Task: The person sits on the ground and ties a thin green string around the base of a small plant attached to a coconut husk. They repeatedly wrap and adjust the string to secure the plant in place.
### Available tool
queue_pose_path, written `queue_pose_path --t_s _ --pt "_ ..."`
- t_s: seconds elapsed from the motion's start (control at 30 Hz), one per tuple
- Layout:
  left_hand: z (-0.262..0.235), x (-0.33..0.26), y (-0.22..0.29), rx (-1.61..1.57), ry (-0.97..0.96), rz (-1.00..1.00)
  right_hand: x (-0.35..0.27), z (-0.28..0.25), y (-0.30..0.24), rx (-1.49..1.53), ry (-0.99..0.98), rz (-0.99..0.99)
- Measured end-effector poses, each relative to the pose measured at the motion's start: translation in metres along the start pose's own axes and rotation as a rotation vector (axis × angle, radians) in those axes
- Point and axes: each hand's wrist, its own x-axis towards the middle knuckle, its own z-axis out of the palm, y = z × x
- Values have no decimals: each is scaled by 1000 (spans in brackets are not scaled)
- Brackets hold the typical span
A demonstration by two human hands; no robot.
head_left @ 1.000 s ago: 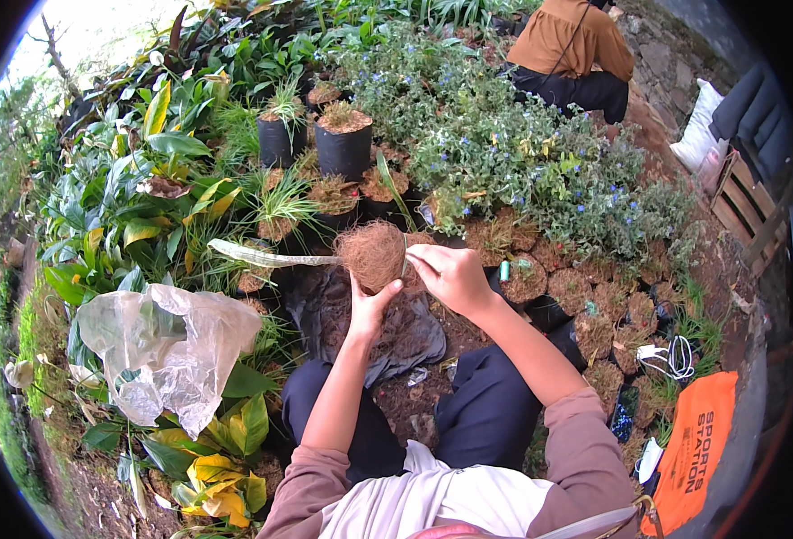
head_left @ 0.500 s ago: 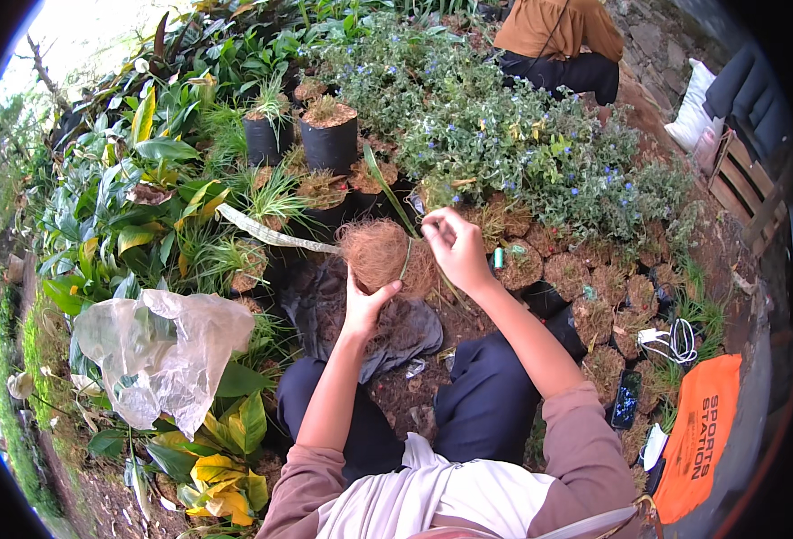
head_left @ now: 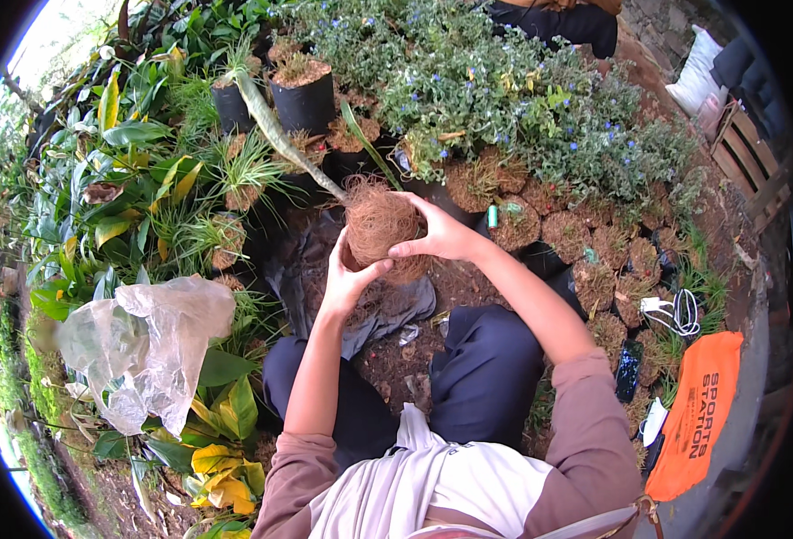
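Between my hands is a ball of brown coconut fibre (head_left: 377, 225), held up over my lap. My left hand (head_left: 343, 277) cups its lower left side, thumb along the bottom. Around the upper right side curls my right hand (head_left: 440, 230), its thumb pressed on the front of the ball. A long, pale grey-green strappy leaf (head_left: 280, 136) sticks out of the ball toward the upper left. A second, greener leaf (head_left: 370, 145) rises behind it. To the right of my right hand, a small green spool of thread (head_left: 493, 216) stands among the fibre-topped pots.
Black plastic sheeting (head_left: 374, 329) lies on the soil before my knees. Leafy plants and a crumpled clear plastic bag (head_left: 149, 346) are on the left. Black pots (head_left: 305, 101) stand ahead. At right are a phone (head_left: 628, 369), white cable (head_left: 679, 312) and orange bag (head_left: 697, 418). Another person (head_left: 554, 25) sits beyond.
My right hand has come down from beside the fibre ball and now grips it. The ball has turned, swinging its pale leaf upward. The view has shifted slightly.
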Motion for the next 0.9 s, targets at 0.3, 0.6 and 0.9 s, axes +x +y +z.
queue_pose_path --t_s 0.3,0.6,0.9 --pt "-41 5 -30 622 133 -211 -15 -15 89 -26 121 54" --pt "-47 2 -40 1368 -223 -250 -47 13 216 -338 221 276" --pt "-37 5 -51 1381 -354 -482 -41 45 245 -570 69 577"
